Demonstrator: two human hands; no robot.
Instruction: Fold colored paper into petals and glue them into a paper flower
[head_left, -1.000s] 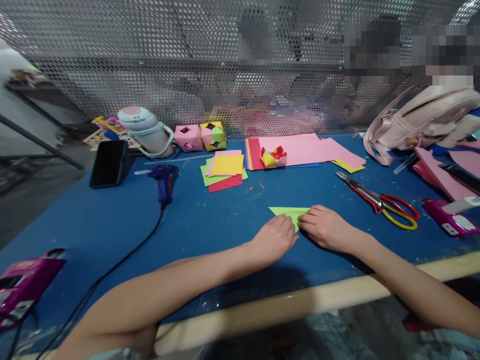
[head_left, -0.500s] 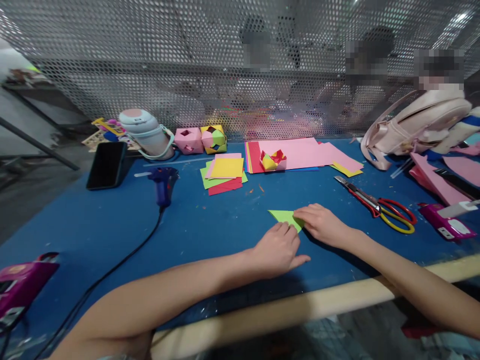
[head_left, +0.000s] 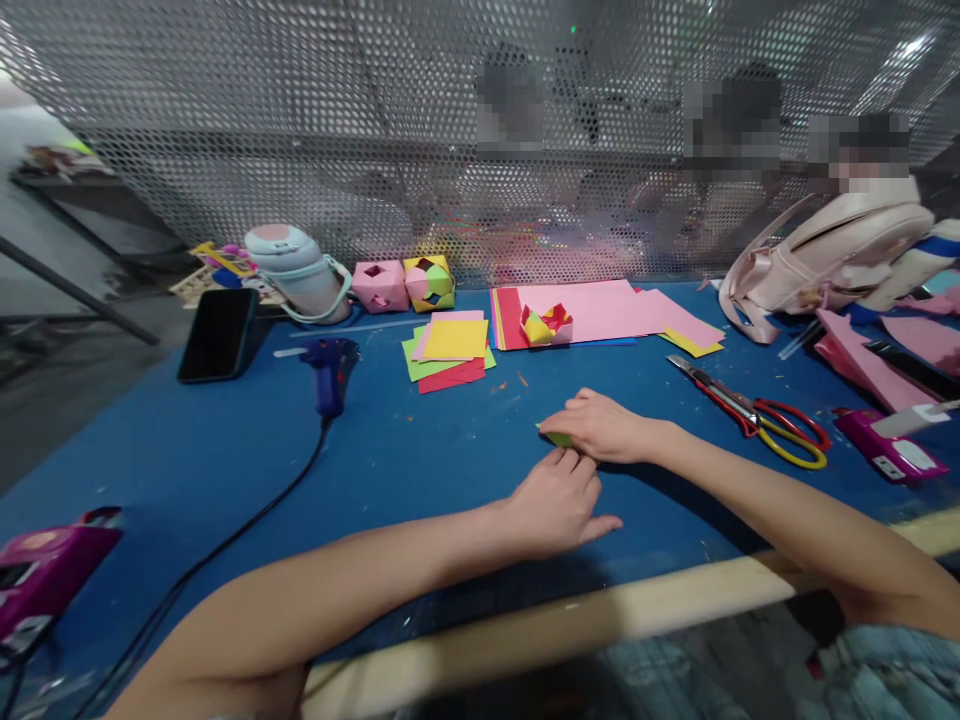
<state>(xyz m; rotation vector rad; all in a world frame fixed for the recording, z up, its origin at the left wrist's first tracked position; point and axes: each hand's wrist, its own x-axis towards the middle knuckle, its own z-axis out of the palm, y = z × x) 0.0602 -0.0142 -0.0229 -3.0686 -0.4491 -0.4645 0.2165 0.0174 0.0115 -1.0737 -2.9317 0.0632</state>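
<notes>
A folded piece of light green paper (head_left: 556,438) lies on the blue table, mostly covered by both hands, with only its left corner and a strip showing. My right hand (head_left: 596,428) is laid across it from the far side, fingers together and pressing down. On the near edge, the bent fingers of my left hand (head_left: 559,503) press the paper to the table, its thumb pointing away to the right. The two hands almost touch at the fingertips. Beyond them sits a partly built red, yellow and pink paper piece (head_left: 547,325).
Paper squares (head_left: 454,342) and long pink sheets (head_left: 592,308) lie farther back. A blue glue gun (head_left: 330,375) with a cord is at left. A box cutter (head_left: 716,395) and scissors (head_left: 795,430) lie at right. Two paper balls (head_left: 380,286), a bottle (head_left: 300,270) and a backpack (head_left: 832,250) line the mesh.
My right hand has slid left over the green paper, covering most of it. My left hand has stayed nearly in place.
</notes>
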